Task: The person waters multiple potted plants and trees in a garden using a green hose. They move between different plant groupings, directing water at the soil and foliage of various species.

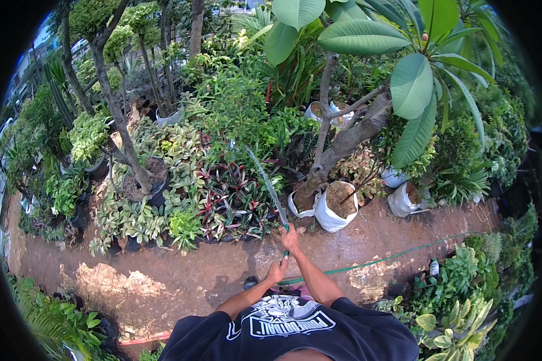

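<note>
A green garden hose (285, 253) is gripped in both of my hands in front of my body. My right hand (290, 238) closes around it near its outlet end, and my left hand (276, 272) holds it a little lower. From the outlet a stream of water (268, 185) arcs forward and slightly left into leafy green shrubs (235, 113). Below the stream grow low plants with red, white and green striped leaves (235, 198). To the right of the stream stands a white grow bag (336, 212) of soil, beside a thick-trunked plumeria tree (357, 135) in another white bag.
The hose trails right across a brown dirt path (198, 280). Broad plumeria leaves (411, 85) overhang at upper right. A small tree stands in a black pot (160, 180) at left. Variegated potted plants (460, 325) and a bottle (434, 267) line the near right side.
</note>
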